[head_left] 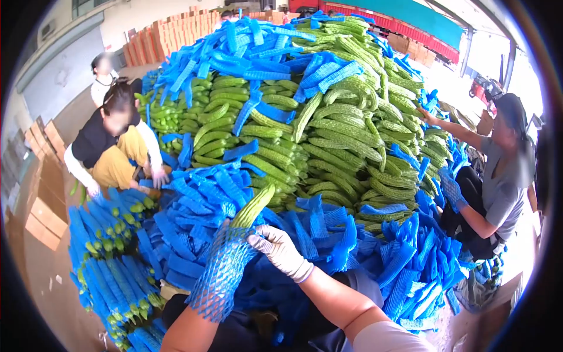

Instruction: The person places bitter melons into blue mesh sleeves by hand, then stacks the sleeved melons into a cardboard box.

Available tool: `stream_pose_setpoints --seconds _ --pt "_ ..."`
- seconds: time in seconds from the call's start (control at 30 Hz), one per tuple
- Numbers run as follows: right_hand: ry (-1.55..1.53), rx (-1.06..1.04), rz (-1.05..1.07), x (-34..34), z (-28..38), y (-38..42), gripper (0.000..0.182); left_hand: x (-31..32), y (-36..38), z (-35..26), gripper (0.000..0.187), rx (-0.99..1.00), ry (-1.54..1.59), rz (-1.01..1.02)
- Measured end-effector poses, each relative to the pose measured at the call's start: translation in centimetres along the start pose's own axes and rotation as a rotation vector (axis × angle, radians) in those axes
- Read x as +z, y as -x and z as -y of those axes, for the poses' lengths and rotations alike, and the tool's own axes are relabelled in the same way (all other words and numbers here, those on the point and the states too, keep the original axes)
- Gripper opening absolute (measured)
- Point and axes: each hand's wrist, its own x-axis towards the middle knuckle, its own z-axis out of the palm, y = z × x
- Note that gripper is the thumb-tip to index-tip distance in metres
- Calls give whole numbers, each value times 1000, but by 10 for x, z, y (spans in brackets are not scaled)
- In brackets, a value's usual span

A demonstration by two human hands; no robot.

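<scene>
A green bitter melon point(254, 206) stands upright in front of me, its lower end inside the blue foam net point(218, 287). The net is stretched over my left hand point(226, 249) and wrist, and the fingers of that hand are closed round the melon's lower part. My right hand point(280, 251), in a white glove, pinches the net's edge beside the melon. Behind both hands lie many loose blue nets point(199, 196) and a large heap of bitter melons point(346, 135).
At the left a person point(114, 141) crouches by rows of netted melons point(111, 281). Another person point(501, 170) at the right reaches to the heap. Cardboard boxes point(47, 211) stand at the far left, and a red truck point(381, 23) is behind.
</scene>
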Motion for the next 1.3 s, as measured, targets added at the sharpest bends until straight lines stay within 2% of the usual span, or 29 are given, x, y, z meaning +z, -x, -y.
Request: stream_pose_setpoints --seconds 0.13,0.2,0.23,0.33,0.37,0.4,0.43,0.47,0.53,0.6,0.67,0.7,0.73,0.8,0.83,0.87,0.93,0.97,1.0,1.03,1.07,1.1,1.17,1.2,1.27,1.3 --pt "-38 -61 -126 -2 -12 -2 18 25 12 1 28 23 48 121" --pt "-5 70 -176 -4 -1 -1 20 57 20 -16 31 100 -544 156" --pt "36 33 -230 -4 -2 -4 23 75 24 -25 32 140 -840 169" --pt "116 104 -334 -22 4 -9 25 103 33 -42 36 254 -1730 187" --pt "197 90 -385 -31 0 -11 26 97 38 -37 36 245 -1727 183" --pt "266 121 -425 -41 -3 -13 24 86 46 -28 33 240 -1359 27" --pt "344 52 -473 -52 -11 -17 23 77 57 -20 32 223 -988 -125" --pt "419 -4 -519 -60 -20 -19 21 83 69 -22 32 188 -984 -146" --pt "520 16 -554 -79 -27 -20 19 121 79 -51 39 25 -510 -313" --pt "464 97 -641 -93 -27 -20 24 151 79 -76 47 -95 -32 -492" --pt "336 173 -688 -102 -26 -20 27 160 76 -84 50 -34 -47 -333" --pt "388 138 -613 -108 -34 -19 41 155 78 -84 55 -25 -104 -354" --pt "387 137 -603 -108 -38 -19 41 153 79 -81 55 -17 -105 -358" --pt "504 92 -675 -92 -35 -17 60 155 85 -72 56 101 -218 -313" --pt "301 224 -586 -81 -24 -11 73 158 91 -68 57 110 -418 -328" --pt "-71 358 -464 -59 -3 -2 67 146 94 -56 57 226 -845 -236" --pt "-677 337 11 -35 -1 1 64 151 90 -56 58 396 -1328 88" --pt "-605 371 -29 -34 -4 5 60 159 87 -59 43 302 -1203 196" --pt "-531 405 -66 -33 -5 8 56 165 85 -72 24 194 -1198 214" --pt "-592 458 -118 -34 -4 12 51 153 85 -79 23 94 -930 107" --pt "-518 458 -63 -34 -3 13 48 143 87 -85 28 0 -657 2" --pt "-477 471 -29 -31 3 16 50 147 84 -85 38 132 -640 -270" --pt "-393 475 58 -16 14 24 54 130 72 -95 29 210 -684 -442" --pt "-307 455 133 -13 12 25 63 131 65 -93 30 271 -701 -513" --pt "-91 276 180 -2 1 28 75 120 59 -75 38 199 -580 -560" --pt "-76 246 240 12 18 32 86 117 55 -78 44 -17 -409 -310"
